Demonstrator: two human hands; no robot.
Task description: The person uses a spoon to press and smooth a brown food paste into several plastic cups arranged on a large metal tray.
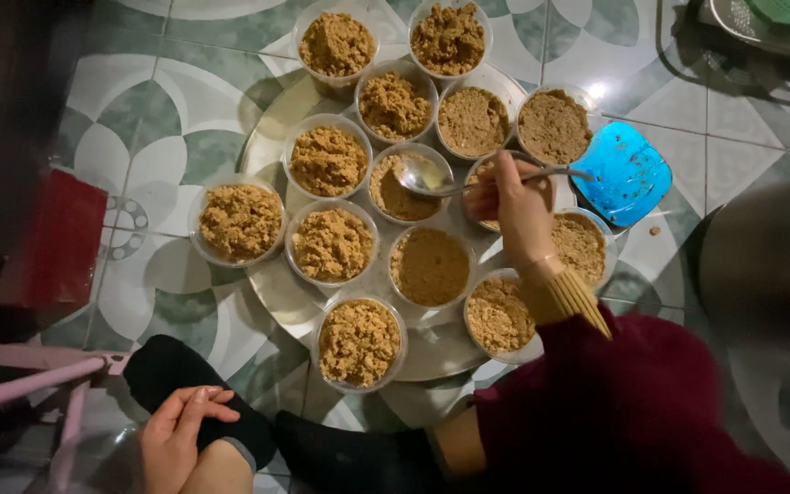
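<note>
1. Patterned floor tiles (162, 119) in green, grey and white fill the scene, seen from above, with a round metal tray (272, 293) lying flat on them.
2. On and around the tray stand many clear round plastic cups (326, 160), each holding a brown crumbly mixture (358, 343); some are heaped, others levelled smooth.
3. The right hand (518, 215), in a dark red sleeve (633, 393) with a ribbed tan cuff, reaches over the tray with its fingers closed around the handle of a metal spoon (422, 178).
4. The spoon's bowl sits over a half-filled cup (386, 197) near the tray's middle, touching or just above the mixture inside; I cannot tell which.
5. The left hand (176, 439) rests low at the near edge, fingers loosely open and holding nothing, lying against a foot in a black sock (176, 370).
6. A blue plastic lid (624, 174) lies on the floor just beside the tray's right edge.
7. A red object (66, 238) sits at the left, and pink bars (29, 380) cross the lower left corner.
</note>
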